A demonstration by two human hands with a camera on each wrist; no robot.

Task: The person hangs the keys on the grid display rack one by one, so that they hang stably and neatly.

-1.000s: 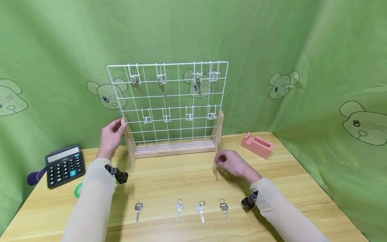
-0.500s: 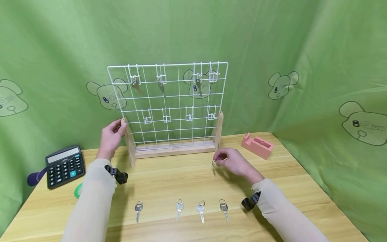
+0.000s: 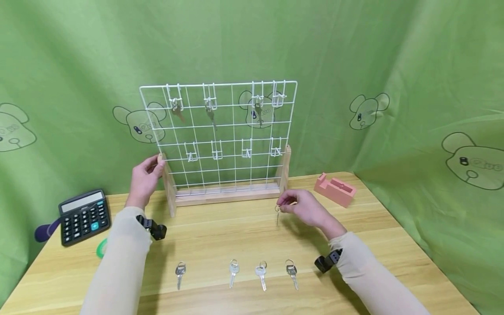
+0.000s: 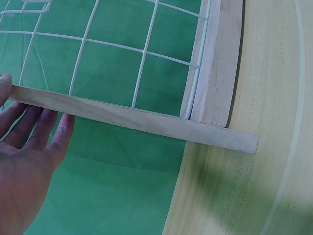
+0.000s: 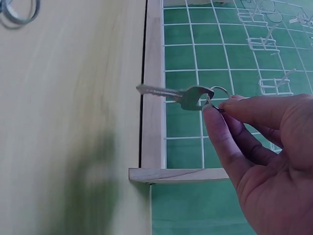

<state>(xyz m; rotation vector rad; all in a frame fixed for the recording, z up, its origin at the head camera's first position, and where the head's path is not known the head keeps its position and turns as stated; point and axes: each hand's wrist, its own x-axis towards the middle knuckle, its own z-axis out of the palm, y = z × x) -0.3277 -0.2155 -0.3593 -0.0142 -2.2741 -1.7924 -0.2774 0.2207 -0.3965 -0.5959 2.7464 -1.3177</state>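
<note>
Key [image 3: 278,215]: hangs by its ring from the right hand's pinch, above the table, just in front of the rack's right wooden post.
Right hand [image 3: 306,207]: thumb and forefinger pinch the key's ring, the blade pointing down.
Left hand [image 3: 145,178]: straight fingers rest against the rack's left wooden post, gripping nothing.
Rack [image 3: 220,135]: white wire grid in a wooden base; three keys hang on its top hooks.
Spare keys [image 3: 234,272]: four in a row, well in front of the rack.
Calculator [image 3: 84,215]: left of the rack.
Pink block [image 3: 335,188]: right of the rack.

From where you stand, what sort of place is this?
Probably a staged recording setup, not a home: green cartoon-print cloth hangs behind a wooden table holding a wire key rack and a neat row of keys.
</note>
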